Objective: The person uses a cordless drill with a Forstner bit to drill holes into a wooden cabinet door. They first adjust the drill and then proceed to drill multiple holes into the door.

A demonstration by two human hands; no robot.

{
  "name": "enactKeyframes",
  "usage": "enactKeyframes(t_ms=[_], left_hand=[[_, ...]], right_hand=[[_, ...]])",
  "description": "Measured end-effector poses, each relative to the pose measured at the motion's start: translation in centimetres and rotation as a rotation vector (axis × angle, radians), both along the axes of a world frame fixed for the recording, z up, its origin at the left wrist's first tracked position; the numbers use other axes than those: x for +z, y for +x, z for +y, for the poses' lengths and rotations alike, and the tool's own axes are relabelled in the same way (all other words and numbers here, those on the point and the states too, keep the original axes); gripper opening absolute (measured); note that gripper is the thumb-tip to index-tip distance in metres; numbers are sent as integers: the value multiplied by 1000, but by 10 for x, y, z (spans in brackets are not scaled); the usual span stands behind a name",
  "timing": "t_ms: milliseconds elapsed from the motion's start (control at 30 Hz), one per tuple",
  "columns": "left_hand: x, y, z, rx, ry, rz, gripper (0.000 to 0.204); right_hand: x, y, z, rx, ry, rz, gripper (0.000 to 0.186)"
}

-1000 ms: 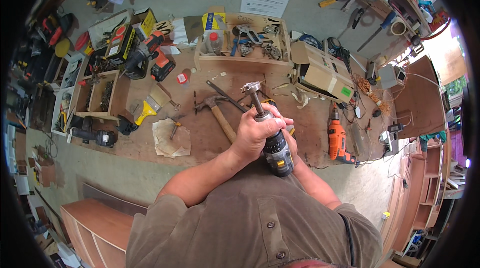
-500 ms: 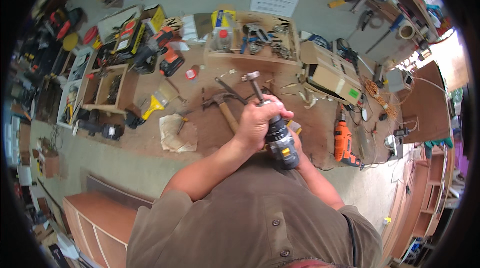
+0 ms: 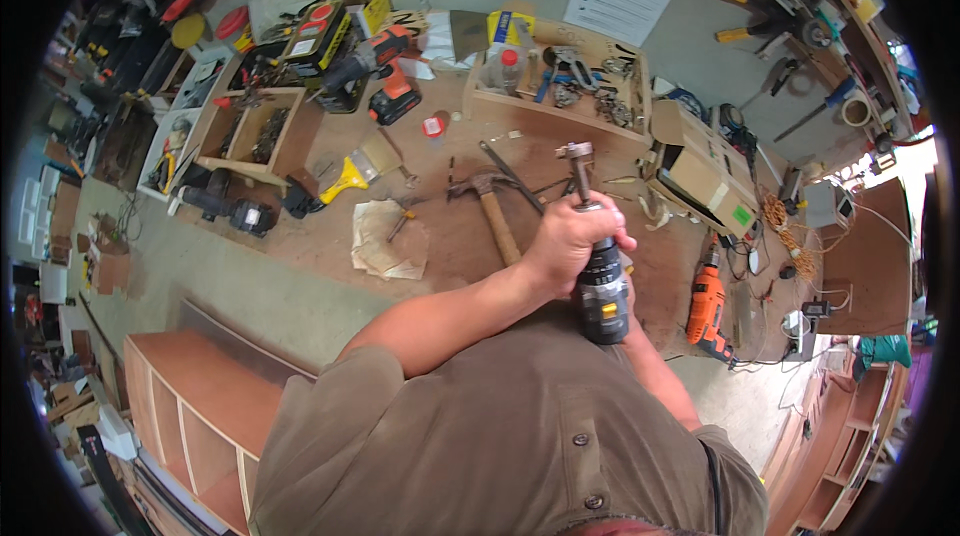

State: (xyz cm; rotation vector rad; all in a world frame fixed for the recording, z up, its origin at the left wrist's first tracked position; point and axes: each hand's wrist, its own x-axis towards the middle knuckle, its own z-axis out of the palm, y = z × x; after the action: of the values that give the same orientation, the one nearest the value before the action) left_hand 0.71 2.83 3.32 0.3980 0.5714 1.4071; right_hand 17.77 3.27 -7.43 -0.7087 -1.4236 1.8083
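Cluttered wooden workbench (image 3: 450, 236) in a workshop, both hands' fingers (image 3: 575, 231) around a cordless drill (image 3: 598, 271).

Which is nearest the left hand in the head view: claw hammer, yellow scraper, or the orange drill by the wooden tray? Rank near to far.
From the left hand, which grips the dark power tool:
1. Claw hammer, just left of the hand, handle running toward it.
2. Yellow scraper, further left on the bench.
3. Orange drill, far upper left, next to the wooden tray.

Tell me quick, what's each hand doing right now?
Left hand: closed around the cordless drill.
Right hand: hidden behind the left hand and drill, cannot be told.
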Motion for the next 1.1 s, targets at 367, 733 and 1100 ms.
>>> enactKeyframes(t_ms=[367, 733, 1100], left_hand=[[-11, -2, 1, -19, -16, 47, 16], [-7, 2, 9, 159, -129, 6, 15], [0, 14, 5, 220, -74, 9, 15]], right_hand=[[-10, 0, 1, -72, -25, -125, 26], [9, -13, -6, -390, 593, -155, 54], [10, 2, 11, -436, 857, -468, 54]])
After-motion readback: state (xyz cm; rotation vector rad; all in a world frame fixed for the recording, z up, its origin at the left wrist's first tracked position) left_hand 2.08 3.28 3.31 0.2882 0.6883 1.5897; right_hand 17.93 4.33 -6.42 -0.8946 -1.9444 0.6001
